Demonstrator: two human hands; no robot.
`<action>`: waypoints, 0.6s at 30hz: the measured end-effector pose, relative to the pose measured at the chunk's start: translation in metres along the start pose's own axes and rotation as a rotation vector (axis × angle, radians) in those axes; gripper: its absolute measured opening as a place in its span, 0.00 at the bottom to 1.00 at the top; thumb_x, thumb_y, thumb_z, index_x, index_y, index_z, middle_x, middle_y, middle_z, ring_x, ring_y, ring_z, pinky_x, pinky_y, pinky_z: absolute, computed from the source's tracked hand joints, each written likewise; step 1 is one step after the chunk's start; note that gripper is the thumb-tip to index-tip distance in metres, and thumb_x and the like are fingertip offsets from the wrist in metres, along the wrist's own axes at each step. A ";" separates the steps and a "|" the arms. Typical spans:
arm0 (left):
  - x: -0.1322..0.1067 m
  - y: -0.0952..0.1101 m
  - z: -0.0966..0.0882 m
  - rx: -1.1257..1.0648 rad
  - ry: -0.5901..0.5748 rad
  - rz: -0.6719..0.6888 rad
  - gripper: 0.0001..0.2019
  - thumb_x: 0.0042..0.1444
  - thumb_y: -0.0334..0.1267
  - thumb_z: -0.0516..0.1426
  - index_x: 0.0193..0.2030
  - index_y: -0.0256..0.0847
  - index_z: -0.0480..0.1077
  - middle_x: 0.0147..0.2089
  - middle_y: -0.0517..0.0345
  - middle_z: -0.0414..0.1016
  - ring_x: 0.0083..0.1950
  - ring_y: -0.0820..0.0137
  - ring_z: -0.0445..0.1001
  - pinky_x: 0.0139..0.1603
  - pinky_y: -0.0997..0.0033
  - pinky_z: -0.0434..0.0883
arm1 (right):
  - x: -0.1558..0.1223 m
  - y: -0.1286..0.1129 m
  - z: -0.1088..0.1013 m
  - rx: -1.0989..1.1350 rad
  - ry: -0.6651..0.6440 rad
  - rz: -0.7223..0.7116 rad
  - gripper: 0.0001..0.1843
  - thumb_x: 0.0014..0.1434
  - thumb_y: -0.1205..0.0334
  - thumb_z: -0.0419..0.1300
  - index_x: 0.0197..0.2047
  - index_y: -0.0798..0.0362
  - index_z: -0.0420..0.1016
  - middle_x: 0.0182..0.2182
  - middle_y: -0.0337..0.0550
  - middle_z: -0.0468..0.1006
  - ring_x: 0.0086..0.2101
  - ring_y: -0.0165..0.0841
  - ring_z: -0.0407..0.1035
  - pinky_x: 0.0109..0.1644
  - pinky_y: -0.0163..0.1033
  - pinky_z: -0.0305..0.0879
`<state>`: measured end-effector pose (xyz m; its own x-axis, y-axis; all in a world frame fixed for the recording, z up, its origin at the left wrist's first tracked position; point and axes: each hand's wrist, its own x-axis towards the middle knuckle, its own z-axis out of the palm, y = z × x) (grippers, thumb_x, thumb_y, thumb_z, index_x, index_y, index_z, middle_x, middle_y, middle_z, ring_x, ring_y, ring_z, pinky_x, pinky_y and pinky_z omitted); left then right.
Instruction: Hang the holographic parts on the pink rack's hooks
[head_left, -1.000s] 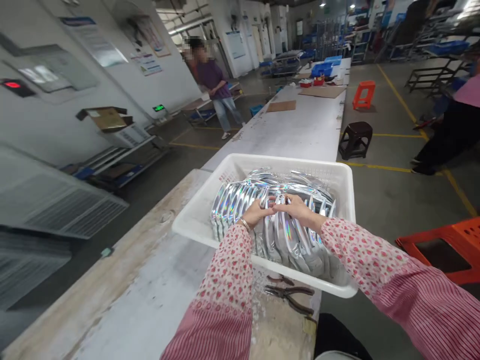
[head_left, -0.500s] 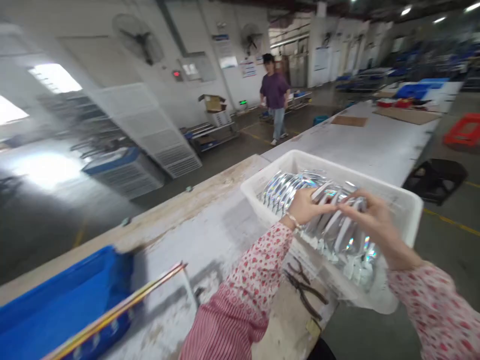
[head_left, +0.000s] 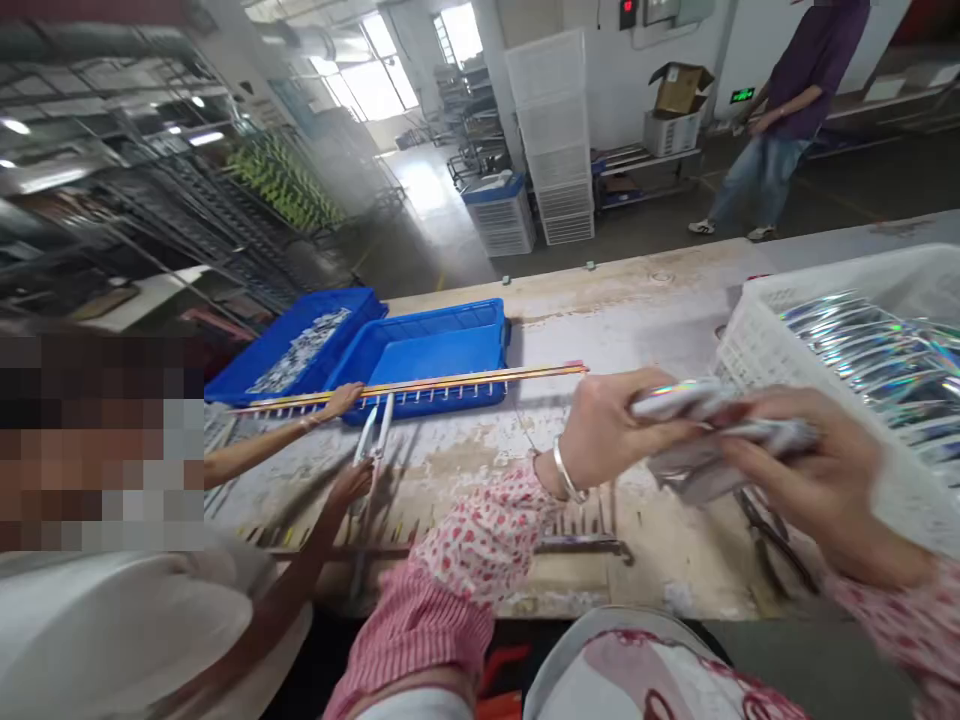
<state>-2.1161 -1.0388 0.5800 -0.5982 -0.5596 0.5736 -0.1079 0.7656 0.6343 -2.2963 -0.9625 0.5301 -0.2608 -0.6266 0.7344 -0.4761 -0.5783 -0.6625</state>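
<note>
Both my hands hold a small stack of shiny holographic silver packets point(head_left: 705, 430) above the worn table point(head_left: 465, 460). My left hand point(head_left: 607, 430) grips the stack's left end and my right hand point(head_left: 817, 480) closes around its right end. At the right stands a white plastic basket point(head_left: 757, 350) filled with several more of the same packets point(head_left: 870, 350).
A co-worker sits at my left; that person's hands point(head_left: 345, 400) touch a long yellow rack of pegs point(head_left: 420, 385) and white tubes. Two blue trays point(head_left: 427, 350) lie behind it. Pliers point(head_left: 772, 540) rest near the table edge. Another person point(head_left: 780, 110) walks past beyond the table.
My head has swung left, away from the basket. My hands have lifted a stack of packets out of the basket and brought it left over the table.
</note>
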 end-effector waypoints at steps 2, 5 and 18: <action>-0.035 -0.047 -0.037 0.069 0.056 -0.276 0.15 0.48 0.45 0.67 0.35 0.35 0.76 0.27 0.60 0.74 0.28 0.75 0.69 0.28 0.75 0.64 | -0.004 0.016 0.072 0.094 -0.061 0.049 0.12 0.53 0.49 0.67 0.33 0.47 0.74 0.30 0.41 0.77 0.31 0.35 0.71 0.31 0.40 0.67; -0.084 -0.120 -0.088 0.115 0.135 -0.497 0.15 0.45 0.46 0.66 0.34 0.36 0.75 0.28 0.59 0.74 0.29 0.72 0.69 0.29 0.74 0.62 | -0.016 0.041 0.182 0.210 -0.146 0.249 0.16 0.53 0.48 0.66 0.32 0.52 0.74 0.27 0.40 0.75 0.26 0.31 0.67 0.29 0.36 0.63; -0.136 -0.285 -0.175 0.612 -0.301 -0.847 0.23 0.46 0.52 0.67 0.45 0.40 0.77 0.44 0.38 0.78 0.49 0.47 0.75 0.42 0.58 0.68 | -0.097 0.147 0.396 0.455 0.358 1.111 0.30 0.32 0.41 0.70 0.28 0.50 0.60 0.23 0.34 0.69 0.24 0.29 0.64 0.27 0.34 0.62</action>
<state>-1.8649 -1.2367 0.4117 -0.3045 -0.9433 -0.1320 -0.9046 0.2430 0.3503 -2.0084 -1.1944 0.3030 -0.5826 -0.7546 -0.3021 0.4616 -0.0012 -0.8871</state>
